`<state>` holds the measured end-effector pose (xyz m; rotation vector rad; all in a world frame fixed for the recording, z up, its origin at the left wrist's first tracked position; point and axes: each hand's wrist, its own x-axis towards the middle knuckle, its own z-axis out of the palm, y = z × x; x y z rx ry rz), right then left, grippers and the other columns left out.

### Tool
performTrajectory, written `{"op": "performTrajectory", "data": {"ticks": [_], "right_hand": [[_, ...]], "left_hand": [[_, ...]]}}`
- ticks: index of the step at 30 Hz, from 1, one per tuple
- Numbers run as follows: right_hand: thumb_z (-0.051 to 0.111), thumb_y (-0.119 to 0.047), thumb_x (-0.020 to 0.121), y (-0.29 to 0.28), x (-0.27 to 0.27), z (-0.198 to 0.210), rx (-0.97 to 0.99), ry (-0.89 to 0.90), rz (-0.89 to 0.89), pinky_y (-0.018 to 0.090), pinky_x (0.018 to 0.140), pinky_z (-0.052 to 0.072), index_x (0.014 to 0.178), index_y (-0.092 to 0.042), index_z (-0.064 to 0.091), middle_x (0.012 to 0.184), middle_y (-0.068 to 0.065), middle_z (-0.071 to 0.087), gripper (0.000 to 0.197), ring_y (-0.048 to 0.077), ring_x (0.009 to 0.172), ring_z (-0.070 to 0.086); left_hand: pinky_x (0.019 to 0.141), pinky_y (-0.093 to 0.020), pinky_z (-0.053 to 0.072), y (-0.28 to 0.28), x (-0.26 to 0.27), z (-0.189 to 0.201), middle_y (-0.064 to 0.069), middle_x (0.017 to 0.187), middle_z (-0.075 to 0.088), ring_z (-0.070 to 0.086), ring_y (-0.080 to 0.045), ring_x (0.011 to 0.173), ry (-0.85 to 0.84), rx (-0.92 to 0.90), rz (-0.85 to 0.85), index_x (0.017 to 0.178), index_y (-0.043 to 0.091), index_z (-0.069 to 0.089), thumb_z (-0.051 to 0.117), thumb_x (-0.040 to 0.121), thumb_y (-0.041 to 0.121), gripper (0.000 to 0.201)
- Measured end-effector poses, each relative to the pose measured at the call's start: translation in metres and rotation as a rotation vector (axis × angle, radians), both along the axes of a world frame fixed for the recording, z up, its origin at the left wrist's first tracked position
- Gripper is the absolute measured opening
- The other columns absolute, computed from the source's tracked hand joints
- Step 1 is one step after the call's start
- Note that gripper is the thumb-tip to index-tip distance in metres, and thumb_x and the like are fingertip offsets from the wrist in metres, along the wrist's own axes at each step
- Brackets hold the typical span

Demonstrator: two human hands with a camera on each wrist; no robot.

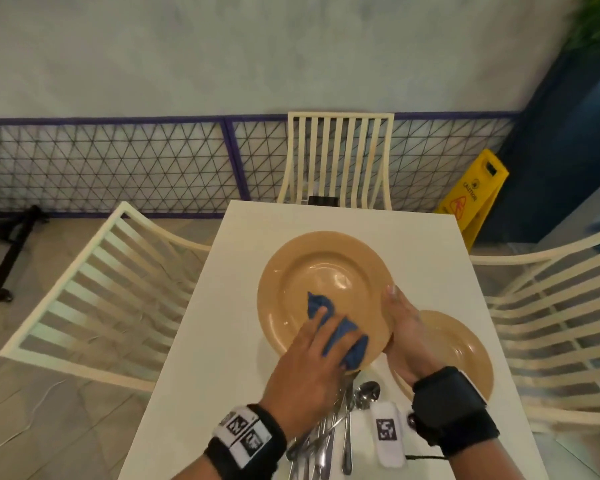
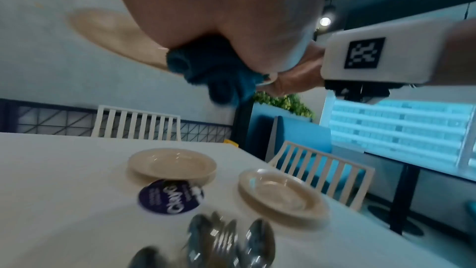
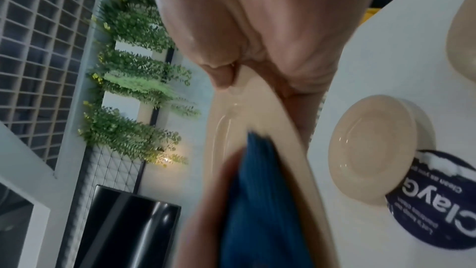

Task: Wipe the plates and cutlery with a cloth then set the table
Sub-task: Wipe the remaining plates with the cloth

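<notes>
I hold a large tan plate (image 1: 326, 271) tilted up above the white table (image 1: 222, 341). My right hand (image 1: 402, 327) grips its right rim, with the thumb (image 3: 221, 74) on the upper face. My left hand (image 1: 312, 355) holds a bunched blue cloth (image 1: 347, 344) and presses it on the plate's near rim. In the left wrist view the cloth (image 2: 213, 68) is wadded under the palm. A smaller tan plate (image 1: 461, 351) lies on the table under my right wrist. A pile of spoons and forks (image 1: 340, 424) lies near the table's front edge.
Two small plates (image 2: 172, 163) (image 2: 280, 193) and a round purple label (image 2: 170, 197) sit on the table below the raised plate. Slatted cream chairs stand at the far end (image 1: 340, 157), left (image 1: 101, 289) and right (image 1: 551, 306). A yellow caution sign (image 1: 471, 195) stands on the floor.
</notes>
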<state>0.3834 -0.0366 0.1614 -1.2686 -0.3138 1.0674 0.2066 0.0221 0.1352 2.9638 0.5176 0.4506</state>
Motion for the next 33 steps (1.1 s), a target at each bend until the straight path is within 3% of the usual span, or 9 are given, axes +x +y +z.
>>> {"op": "performTrajectory", "data": {"ticks": [3,6,9,13,17,21,24,27,33], "right_hand": [[0.038,-0.051,0.102,-0.011,0.005,0.001,-0.036,-0.075,0.039,0.065,0.095,0.049,0.126,-0.033,0.062,0.115,0.011,0.073,0.038,0.038,0.107,0.068],[0.037,-0.050,0.102,-0.011,-0.004,0.001,-0.061,-0.101,0.094,0.062,0.084,0.054,0.122,-0.036,0.062,0.105,0.013,0.075,0.035,0.037,0.091,0.071],[0.035,-0.043,0.104,-0.002,-0.028,0.002,-0.043,-0.094,0.156,0.047,0.080,0.061,0.123,-0.029,0.060,0.108,0.005,0.076,0.035,0.028,0.096,0.074],[0.033,-0.041,0.106,0.011,-0.046,0.005,-0.002,-0.069,0.205,0.049,0.091,0.057,0.130,-0.023,0.060,0.116,0.009,0.074,0.040,0.028,0.106,0.071],[0.035,-0.041,0.105,0.009,-0.020,0.011,-0.005,-0.073,0.100,0.058,0.102,0.048,0.124,-0.021,0.064,0.118,0.007,0.073,0.040,0.027,0.112,0.069],[0.037,-0.051,0.101,-0.014,0.000,0.007,-0.075,-0.121,0.111,0.072,0.086,0.049,0.122,-0.035,0.063,0.109,0.012,0.075,0.037,0.043,0.101,0.069],[0.038,-0.055,0.099,-0.021,-0.011,-0.003,-0.073,-0.160,0.188,0.065,0.077,0.053,0.131,-0.037,0.058,0.109,0.020,0.072,0.042,0.050,0.094,0.067],[0.039,-0.049,0.100,-0.010,-0.030,-0.009,-0.033,-0.142,0.213,0.043,0.077,0.058,0.134,-0.026,0.057,0.111,0.012,0.074,0.045,0.033,0.097,0.072],[0.037,-0.037,0.105,0.008,-0.025,0.001,0.004,-0.077,0.115,0.051,0.099,0.052,0.129,-0.018,0.061,0.118,0.007,0.073,0.038,0.025,0.111,0.069]], "left_hand": [[0.115,-0.047,0.033,0.028,-0.039,-0.023,-0.005,0.152,0.038,0.024,-0.030,0.148,0.099,-0.039,0.023,0.144,0.024,0.043,0.062,0.090,0.021,0.057],[0.114,-0.054,0.034,0.071,-0.049,-0.027,-0.013,0.157,0.033,0.019,-0.037,0.150,0.060,-0.083,0.210,0.144,0.020,0.044,0.068,0.086,0.010,0.064],[0.122,-0.055,0.019,0.090,-0.021,-0.008,-0.014,0.165,0.014,0.001,-0.037,0.153,-0.053,-0.147,0.346,0.153,0.020,0.030,0.052,0.094,0.012,0.064],[0.125,-0.047,0.002,0.055,0.029,0.020,0.000,0.167,-0.015,-0.023,-0.023,0.152,-0.114,-0.351,0.312,0.158,0.033,0.001,0.024,0.099,0.035,0.064],[0.125,-0.049,0.007,0.008,0.022,0.001,0.001,0.168,-0.008,-0.017,-0.023,0.153,-0.021,-0.333,0.066,0.158,0.030,0.007,0.031,0.096,0.033,0.067],[0.121,-0.056,0.019,0.038,-0.032,-0.037,0.003,0.168,0.003,-0.004,-0.026,0.155,0.085,-0.141,0.044,0.155,0.038,0.016,0.043,0.093,0.022,0.069],[0.118,-0.059,0.024,0.082,-0.046,-0.035,-0.006,0.168,0.007,-0.003,-0.030,0.155,0.028,-0.138,0.229,0.155,0.029,0.020,0.050,0.093,0.015,0.071],[0.123,-0.055,0.012,0.090,-0.009,-0.010,-0.007,0.168,-0.004,-0.011,-0.030,0.153,-0.093,-0.213,0.326,0.157,0.027,0.011,0.044,0.097,0.016,0.069],[0.126,-0.045,0.011,0.016,0.028,0.000,0.001,0.168,-0.007,-0.009,-0.024,0.154,-0.087,-0.396,0.132,0.158,0.031,0.009,0.037,0.102,0.029,0.062]]}}
